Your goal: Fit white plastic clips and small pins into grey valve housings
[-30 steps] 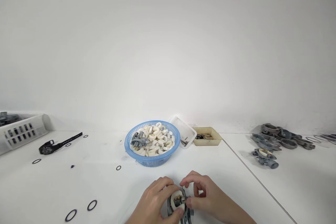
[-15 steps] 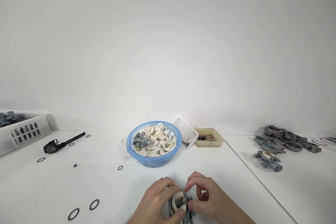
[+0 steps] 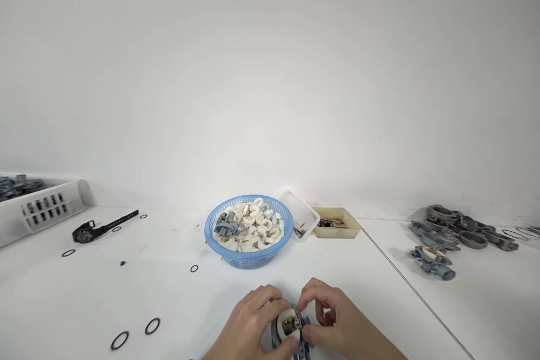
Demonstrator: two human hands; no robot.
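Observation:
A grey metal part with a white ring insert and small brass pieces (image 3: 288, 323) is between my hands near the bottom edge. My left hand (image 3: 255, 323) is wrapped round its left side, thumb in front and fingers behind. With thumb and forefinger, my right hand (image 3: 333, 320) touches the part's right edge; whether something small is pinched there is hidden. Behind the hands, a blue basket (image 3: 248, 259) holds many white rings (image 3: 253, 225) and a grey metal part (image 3: 226, 226).
Behind are a clear tray (image 3: 310, 219) and a beige tray (image 3: 337, 232) with small tools. Grey metal parts (image 3: 441, 214) lie right, with another ring-fitted part (image 3: 434, 261). Left are a white basket (image 3: 76, 202), a black watch (image 3: 84, 233) and black rings (image 3: 152, 325).
The view has shifted very slightly. Both hands keep nearly the same hold, and the metal part between them shows no clear movement.

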